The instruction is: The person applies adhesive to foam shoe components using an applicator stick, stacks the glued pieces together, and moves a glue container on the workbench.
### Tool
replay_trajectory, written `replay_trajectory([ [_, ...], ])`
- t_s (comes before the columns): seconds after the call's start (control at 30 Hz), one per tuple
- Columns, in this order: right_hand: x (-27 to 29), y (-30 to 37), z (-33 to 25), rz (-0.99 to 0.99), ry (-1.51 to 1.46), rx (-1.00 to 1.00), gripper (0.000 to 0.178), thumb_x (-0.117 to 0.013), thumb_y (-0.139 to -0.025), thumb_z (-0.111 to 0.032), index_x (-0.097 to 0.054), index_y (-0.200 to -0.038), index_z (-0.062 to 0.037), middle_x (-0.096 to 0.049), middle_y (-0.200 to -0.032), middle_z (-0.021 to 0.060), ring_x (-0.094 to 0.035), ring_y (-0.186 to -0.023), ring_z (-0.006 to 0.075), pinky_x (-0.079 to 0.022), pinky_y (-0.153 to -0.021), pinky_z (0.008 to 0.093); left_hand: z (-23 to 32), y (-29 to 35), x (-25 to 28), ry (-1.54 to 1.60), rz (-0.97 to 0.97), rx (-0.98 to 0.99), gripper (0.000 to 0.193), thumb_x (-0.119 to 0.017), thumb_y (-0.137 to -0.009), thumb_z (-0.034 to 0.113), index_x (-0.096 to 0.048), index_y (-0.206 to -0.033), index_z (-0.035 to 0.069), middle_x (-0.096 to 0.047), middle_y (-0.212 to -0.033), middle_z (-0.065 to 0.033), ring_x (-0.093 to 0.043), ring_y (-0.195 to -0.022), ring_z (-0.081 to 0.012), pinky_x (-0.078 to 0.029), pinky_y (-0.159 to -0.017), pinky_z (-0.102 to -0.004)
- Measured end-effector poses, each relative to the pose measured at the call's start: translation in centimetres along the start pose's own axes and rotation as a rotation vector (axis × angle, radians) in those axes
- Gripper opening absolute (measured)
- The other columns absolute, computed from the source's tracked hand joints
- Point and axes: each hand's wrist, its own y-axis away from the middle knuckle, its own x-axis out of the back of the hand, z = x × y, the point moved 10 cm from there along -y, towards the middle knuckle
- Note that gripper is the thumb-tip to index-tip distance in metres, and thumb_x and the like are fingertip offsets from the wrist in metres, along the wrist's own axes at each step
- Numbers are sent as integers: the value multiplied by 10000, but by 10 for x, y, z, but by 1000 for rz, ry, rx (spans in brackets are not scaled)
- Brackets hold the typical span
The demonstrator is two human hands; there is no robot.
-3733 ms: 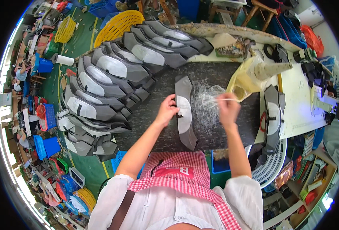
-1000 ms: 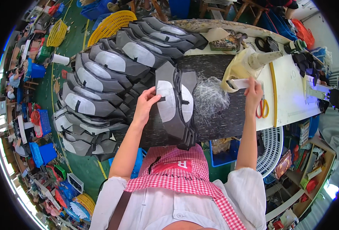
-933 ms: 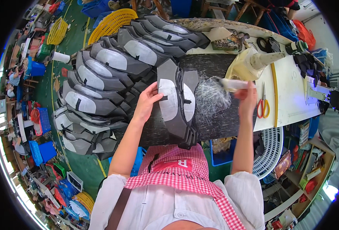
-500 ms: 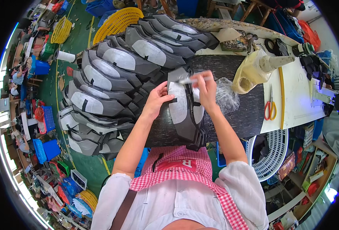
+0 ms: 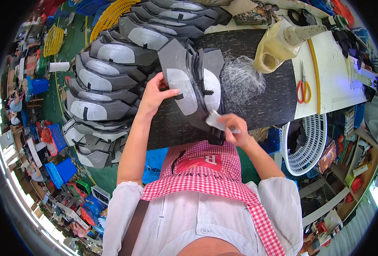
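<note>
Two grey shoe-upper pieces with pale oval patches lie side by side on the black work mat (image 5: 257,98). My left hand (image 5: 155,92) rests its fingers on the left piece (image 5: 178,85). My right hand (image 5: 233,128) grips a small white glue brush (image 5: 214,120), its tip at the lower end of the right piece (image 5: 210,83), close to the mat's near edge. A patch of dried glue strands (image 5: 239,79) sits on the mat just right of the pieces.
Many overlapping grey upper pieces (image 5: 108,77) fan out left of the mat. A yellowish glue jug (image 5: 278,42) stands at the back right, orange-handled scissors (image 5: 303,85) on the white table (image 5: 334,81), a white basket (image 5: 304,145) below it. Yellow baskets and blue crates sit on the green floor.
My right hand dipped the brush at the glue jug, swung left to the top of the pieces and has now drawn down to their lower end. The left hand stayed on the left piece.
</note>
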Motion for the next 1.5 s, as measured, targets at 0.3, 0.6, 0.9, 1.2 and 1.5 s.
replay_trajectory([
  [0.3,-43,-45,-72,-135,257,201,181,-688,-705,-67,-560,-832,-62,-655,-992,139,-652,-833,291,-528,-698,342,16,46,-8,-209,122,-414,493,-667,-799,-47,-479,-1252,5,-584,-1161,-71,-554,-1071,-170,-408,-965,-326],
  [0.6,-19,-97,-26,108,-52,-207,90,-461,-935,-20,-548,-950,-5,-641,-987,107,-587,-771,148,-477,-715,289,21,113,-27,176,69,-254,670,-639,-792,-101,-344,-1380,28,-487,-1310,-82,-513,-1192,-190,-440,-973,-346],
  [0.9,74,-41,-43,631,-94,-193,120,-517,-913,-75,-589,-859,6,-654,-829,76,-483,-536,60,-376,-511,189,101,20,162,411,585,-541,157,-585,-832,-15,-501,-941,61,-584,-942,-50,-577,-916,-169,-472,-834,-332],
  [1.2,175,-102,27,334,807,-263,215,-591,-923,-221,-627,-943,-10,-641,-797,133,-574,-608,172,-450,-574,270,116,23,149,-128,948,-603,420,-626,-858,39,-470,-1243,-26,-574,-1046,-85,-565,-938,-170,-438,-890,-303],
  [1.5,194,-62,113,765,-409,-651,367,-532,-961,-339,-607,-788,-23,-602,-664,47,-415,-478,59,-329,-446,223,-47,34,31,-9,398,-57,416,-676,-845,130,-570,-1221,-12,-542,-976,-30,-521,-858,-114,-431,-777,-252],
])
